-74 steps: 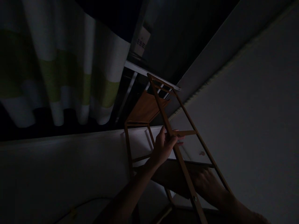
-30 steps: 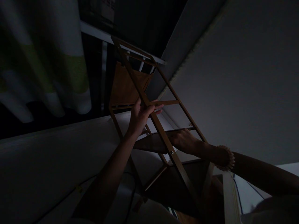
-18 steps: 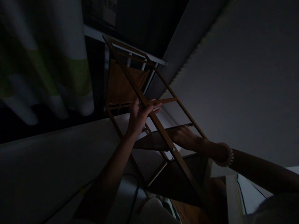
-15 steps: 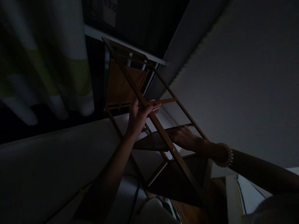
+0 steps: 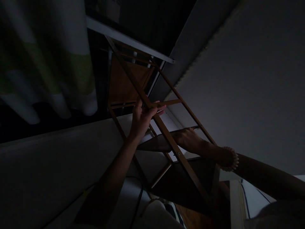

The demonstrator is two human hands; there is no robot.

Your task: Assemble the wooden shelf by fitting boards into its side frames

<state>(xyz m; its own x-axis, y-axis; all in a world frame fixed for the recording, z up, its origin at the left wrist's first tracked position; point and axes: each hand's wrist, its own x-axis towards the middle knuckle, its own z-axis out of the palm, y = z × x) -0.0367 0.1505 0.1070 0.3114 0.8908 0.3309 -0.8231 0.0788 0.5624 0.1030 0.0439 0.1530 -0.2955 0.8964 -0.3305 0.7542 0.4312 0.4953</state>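
A wooden shelf rack (image 5: 167, 135) with slim brown posts and crossbars leans across the middle of the dim view. My left hand (image 5: 143, 119) is wrapped round its near post, just where a short crossbar (image 5: 169, 102) joins it. Reaching in between the posts from the right, my right hand (image 5: 188, 139) is closed at a dark shelf board (image 5: 156, 143); its fingertips are hidden. A beaded bracelet (image 5: 231, 159) circles my right wrist. Below lies another dark shelf panel (image 5: 183, 183), and a brown panel (image 5: 128, 81) is at the rack's far end.
A white and green curtain (image 5: 81, 70) hangs at the left. A pale wall (image 5: 257, 95) rises on the right, close to the rack. White railing (image 5: 133, 38) crosses behind. A dark cable (image 5: 69, 202) runs along the lower left, and wooden floor (image 5: 193, 218) shows at the bottom.
The view has shifted slightly, so the rack's far end appears a little further right. Both hands keep their places on the rack.
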